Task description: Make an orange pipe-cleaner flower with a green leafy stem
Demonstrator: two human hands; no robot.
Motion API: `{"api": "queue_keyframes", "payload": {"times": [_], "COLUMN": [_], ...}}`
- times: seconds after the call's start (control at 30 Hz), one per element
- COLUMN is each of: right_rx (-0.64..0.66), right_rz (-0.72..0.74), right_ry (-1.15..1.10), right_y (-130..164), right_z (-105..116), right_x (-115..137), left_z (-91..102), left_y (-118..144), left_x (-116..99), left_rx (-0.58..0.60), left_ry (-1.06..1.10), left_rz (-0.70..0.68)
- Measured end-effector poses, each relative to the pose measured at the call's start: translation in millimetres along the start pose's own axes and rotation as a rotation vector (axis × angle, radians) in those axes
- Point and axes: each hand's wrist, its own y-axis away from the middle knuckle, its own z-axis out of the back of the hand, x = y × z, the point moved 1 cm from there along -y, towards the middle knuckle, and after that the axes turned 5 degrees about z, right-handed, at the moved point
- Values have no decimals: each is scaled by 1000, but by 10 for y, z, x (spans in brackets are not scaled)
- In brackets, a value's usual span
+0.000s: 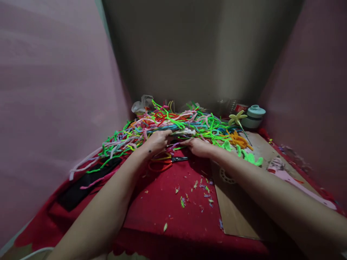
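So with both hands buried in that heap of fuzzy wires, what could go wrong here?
Three risks seem likely. The orange-handled scissors lie just under the left hand and right hand, so a finger could catch on the blades. Pulling one stem from the tangled pile of colourful pipe cleaners may drag others off the red cloth. The pale yellow pipe-cleaner flower beside the pile could get snagged or bent.

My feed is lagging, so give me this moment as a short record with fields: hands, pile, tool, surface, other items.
left hand: resting on the near edge of the pipe cleaner pile
right hand: at the same edge, fingers in the strands
grip: cannot tell for either hand
scissors: orange handles, lying just below the hands
red cloth: strewn with small cuttings
cardboard: under the right forearm
teal jar: back right
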Motion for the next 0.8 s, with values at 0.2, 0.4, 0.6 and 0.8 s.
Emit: {"api": "queue_keyframes", "payload": {"times": [0.2, 0.4, 0.6, 0.8], "right_rx": [-6, 25, -25, -81], "right_rz": [-118, -149, -159, -26], "right_ry": [-330, -487, -250, -47], "right_y": [46, 156, 401, 734], "right_z": [193, 327, 286, 162], "right_x": [-115, 27, 371, 633], "left_z": [-132, -312, -259, -172], "left_y": [80, 25, 75, 50], "left_x": [35, 36, 64, 150], "left_rx": [154, 27, 99, 71], "left_ry": [-55, -205, -194, -123], "left_rz": [-113, -12, -92, -140]}}
